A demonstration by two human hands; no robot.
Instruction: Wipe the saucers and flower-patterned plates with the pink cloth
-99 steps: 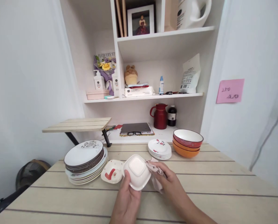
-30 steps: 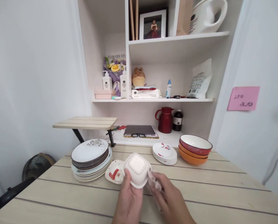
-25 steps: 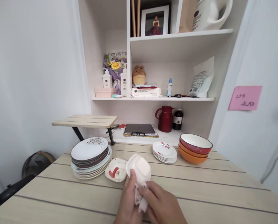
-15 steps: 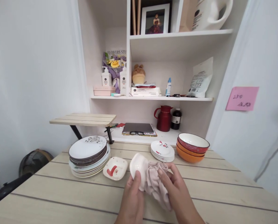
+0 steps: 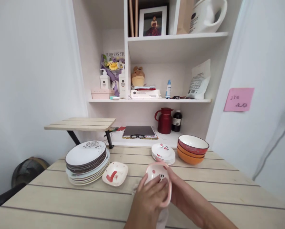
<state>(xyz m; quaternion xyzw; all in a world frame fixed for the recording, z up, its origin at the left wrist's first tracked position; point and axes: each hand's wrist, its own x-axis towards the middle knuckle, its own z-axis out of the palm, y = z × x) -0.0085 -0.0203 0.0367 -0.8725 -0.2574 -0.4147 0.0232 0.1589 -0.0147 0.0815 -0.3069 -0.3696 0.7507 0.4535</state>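
A small white bowl with a pink rim, pink dots and dark lettering (image 5: 156,170) is tilted up between my hands, its inside facing me. My left hand (image 5: 148,198) grips it from the near left, fingers lying across the inside. On the far right side, my right hand (image 5: 179,187) is wrapped around the bowl's rim and outside. A pale pink cloth (image 5: 162,218) hangs below the bowl, mostly hidden by it and the hands; which hand holds the cloth is unclear. To the left, a squarish dish with a red mark (image 5: 115,174) rests on the table.
Stacked large plates (image 5: 85,154) stand left, under the edge of a small raised shelf (image 5: 80,124). Small flowered plates (image 5: 163,152) and nested red and orange bowls (image 5: 192,149) sit at the back right. Behind are a laptop (image 5: 139,130) and a red jug (image 5: 164,121).
The bowl has turned from showing its white outside to showing its inside, and shifted right. My left fingers now lie across it, my right hand has moved onto it, and the cloth has dropped mostly from view.
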